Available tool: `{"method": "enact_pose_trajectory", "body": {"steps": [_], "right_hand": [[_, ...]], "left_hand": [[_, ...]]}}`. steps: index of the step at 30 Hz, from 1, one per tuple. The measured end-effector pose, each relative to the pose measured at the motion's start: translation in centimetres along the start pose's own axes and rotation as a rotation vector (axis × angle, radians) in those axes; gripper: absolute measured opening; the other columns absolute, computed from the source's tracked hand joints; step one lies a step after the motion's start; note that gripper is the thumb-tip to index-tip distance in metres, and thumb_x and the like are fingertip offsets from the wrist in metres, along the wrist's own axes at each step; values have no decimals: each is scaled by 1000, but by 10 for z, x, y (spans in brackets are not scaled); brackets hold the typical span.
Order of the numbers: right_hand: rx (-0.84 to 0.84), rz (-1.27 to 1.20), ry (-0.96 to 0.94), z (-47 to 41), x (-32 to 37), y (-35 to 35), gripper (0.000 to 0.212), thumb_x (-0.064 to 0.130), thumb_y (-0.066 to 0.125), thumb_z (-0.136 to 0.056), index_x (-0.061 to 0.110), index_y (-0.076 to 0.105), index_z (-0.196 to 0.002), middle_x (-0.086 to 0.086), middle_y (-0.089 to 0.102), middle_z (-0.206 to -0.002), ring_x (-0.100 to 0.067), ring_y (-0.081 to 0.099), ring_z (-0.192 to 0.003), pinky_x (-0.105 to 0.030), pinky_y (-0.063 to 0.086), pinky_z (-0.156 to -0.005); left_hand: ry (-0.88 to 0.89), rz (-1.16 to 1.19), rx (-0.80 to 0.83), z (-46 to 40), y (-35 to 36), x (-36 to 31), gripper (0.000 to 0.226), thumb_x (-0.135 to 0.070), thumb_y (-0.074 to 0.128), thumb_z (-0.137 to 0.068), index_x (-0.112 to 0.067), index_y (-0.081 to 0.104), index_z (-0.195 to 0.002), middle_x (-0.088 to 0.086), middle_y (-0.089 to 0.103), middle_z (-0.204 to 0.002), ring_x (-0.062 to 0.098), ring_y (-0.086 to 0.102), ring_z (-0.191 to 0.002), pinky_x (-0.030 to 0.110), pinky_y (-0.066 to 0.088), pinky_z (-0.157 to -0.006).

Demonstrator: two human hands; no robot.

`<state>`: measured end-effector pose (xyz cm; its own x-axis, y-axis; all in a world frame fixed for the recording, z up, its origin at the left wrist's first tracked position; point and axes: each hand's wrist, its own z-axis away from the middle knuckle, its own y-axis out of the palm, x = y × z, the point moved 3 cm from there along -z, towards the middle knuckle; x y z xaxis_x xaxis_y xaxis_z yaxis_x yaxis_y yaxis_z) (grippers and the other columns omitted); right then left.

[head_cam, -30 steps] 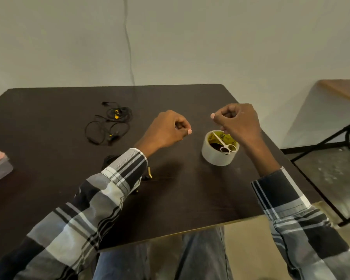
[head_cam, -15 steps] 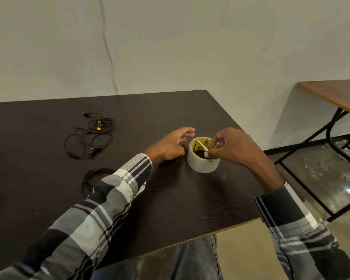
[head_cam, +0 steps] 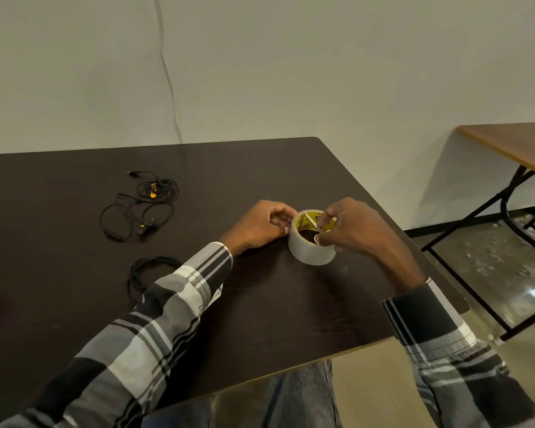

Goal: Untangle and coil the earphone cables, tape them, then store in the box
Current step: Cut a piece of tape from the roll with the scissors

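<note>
**A:** Item one?

**B:** Tape roll (head_cam: 310, 247), translucent whitish band, yellow printed core, lying flat on the dark matte table (head_cam: 275, 304) near its right edge. Small scissors (head_cam: 310, 221) with pale handles lie across its top.

**A:** Hands?

**B:** Left hand (head_cam: 261, 225), fingers curled against the roll's left wall, steadying it. Right hand (head_cam: 351, 227), fingers bent over the roll's top at the scissors handles; whether it grips them I cannot tell.

**A:** Cables?

**B:** Tangled black earphones (head_cam: 138, 208) with yellow accents, loose loops, far left of the roll. A coiled black cable (head_cam: 150, 268) lies nearer, partly hidden beneath the plaid left sleeve (head_cam: 179, 291).

**A:** Surroundings?

**B:** Plain pale wall (head_cam: 291, 66); wood-topped side table (head_cam: 513, 143) on black legs, right.
</note>
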<state>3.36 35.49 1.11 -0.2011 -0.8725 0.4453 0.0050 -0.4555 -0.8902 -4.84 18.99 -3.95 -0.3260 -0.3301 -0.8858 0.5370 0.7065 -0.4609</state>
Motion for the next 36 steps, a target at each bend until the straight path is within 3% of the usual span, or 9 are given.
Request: {"method": "enact_pose_trajectory", "body": {"steps": [7, 10, 13, 16, 20, 23, 26, 30, 36], "right_hand": [[-63, -56, 19, 1, -2, 1, 12, 23, 82, -79, 21, 71, -79, -1, 72, -90, -5, 63, -62, -17, 40, -50], [-90, -137, 2, 4, -1, -2, 21, 31, 85, -78, 23, 66, -77, 2, 72, -85, -12, 67, -72, -25, 52, -59], [-83, -108, -33, 7, 5, 1, 29, 42, 88, -71, 24, 68, -82, 5, 72, -83, -14, 68, -78, -31, 53, -64], [-51, -1, -49, 7, 14, 12, 34, 50, 87, -68, 26, 71, -87, 6, 72, -89, -14, 67, -82, -32, 54, -68], [-38, 37, -60, 4, 27, 24, 19, 39, 85, -73, 30, 72, -84, 6, 71, -95, -13, 64, -83, -28, 50, -65], [-58, -111, -90, 2, 35, 26, 12, 28, 84, -75, 23, 73, -79, 4, 74, -86, -14, 67, -79, -37, 58, -74], [-58, -381, -147, 1, 44, 26, 10, 21, 84, -77, 16, 77, -82, -3, 74, -72, -11, 65, -67, -33, 54, -70], [-21, -720, -198, 3, 57, 31, 7, 12, 83, -80, 13, 76, -83, -19, 74, -83, -11, 64, -67, -19, 49, -62], [-35, -782, -299, 1, 82, 46, 11, 14, 81, -83, 7, 75, -89, -34, 65, -90, -14, 61, -71, -16, 50, -62]], "left_hand": [[-13, -33, -94, 3, -4, 4, 15, -8, 70, -89, -10, 74, -104, 5, 75, -98, 15, 71, -89, 23, 56, -76], [-34, -53, -140, 4, -5, 6, 11, -12, 68, -91, -12, 75, -100, 4, 75, -94, 19, 70, -87, 22, 52, -65], [-35, -88, -172, 5, -7, 6, 10, -13, 70, -90, -12, 76, -97, 7, 75, -91, 25, 70, -86, 27, 55, -68], [-25, -155, -198, 7, -10, 4, 9, -14, 71, -89, -14, 77, -95, 3, 75, -88, 15, 69, -79, 23, 52, -66], [-30, -265, -232, 12, -21, 1, 8, -16, 70, -90, -16, 77, -95, -4, 74, -91, 0, 63, -78, 12, 44, -67], [-26, -273, -279, 18, -35, -2, 8, -16, 70, -90, -15, 76, -95, -4, 73, -90, 3, 64, -81, 14, 45, -69], [-15, -287, -291, 26, -54, -10, 9, -13, 67, -91, -11, 73, -97, 0, 71, -95, 11, 64, -85, 17, 46, -72], [-9, -371, -253, 38, -84, -21, 13, -12, 67, -91, -8, 72, -102, 2, 70, -96, 9, 60, -82, 20, 49, -74], [-51, -564, -218, 54, -124, -36, 14, -14, 71, -88, -13, 76, -101, -2, 72, -93, 11, 64, -84, 25, 51, -79]]}}
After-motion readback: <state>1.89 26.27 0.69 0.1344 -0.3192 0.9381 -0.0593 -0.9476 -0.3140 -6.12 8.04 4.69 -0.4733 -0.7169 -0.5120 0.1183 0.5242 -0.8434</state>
